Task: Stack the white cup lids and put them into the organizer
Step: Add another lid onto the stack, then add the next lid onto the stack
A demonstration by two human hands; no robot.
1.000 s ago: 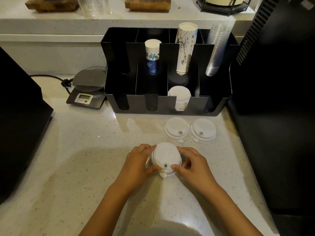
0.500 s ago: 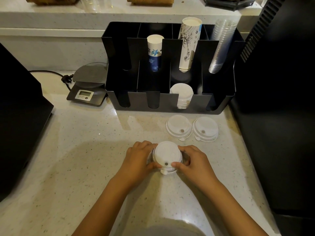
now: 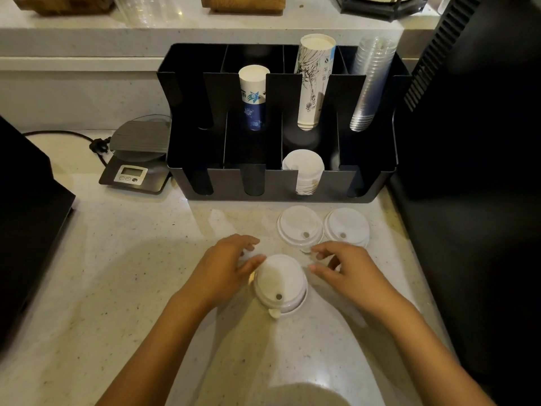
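Note:
A small stack of white cup lids (image 3: 280, 284) rests on the pale counter between my hands. My left hand (image 3: 225, 266) is beside it on the left, fingers spread, thumb tip touching the stack's rim. My right hand (image 3: 341, 269) hovers to the right of the stack, fingers apart, a small gap from it. Two single white lids (image 3: 300, 225) (image 3: 346, 227) lie flat side by side just beyond my right hand. Behind them stands the black organizer (image 3: 371, 186), with a lid stack (image 3: 304, 171) in its third front slot.
The organizer's back slots hold a blue-and-white paper cup stack (image 3: 253, 98), a taller printed cup stack (image 3: 314, 80) and clear plastic cups (image 3: 370, 83). A digital scale (image 3: 137, 159) sits to its left. Black machines flank the counter at the left (image 3: 26, 218) and right (image 3: 474, 200).
Both hands have let go of the lid stack and opened outward. The right hand has moved away to the right; the stack stays on the counter.

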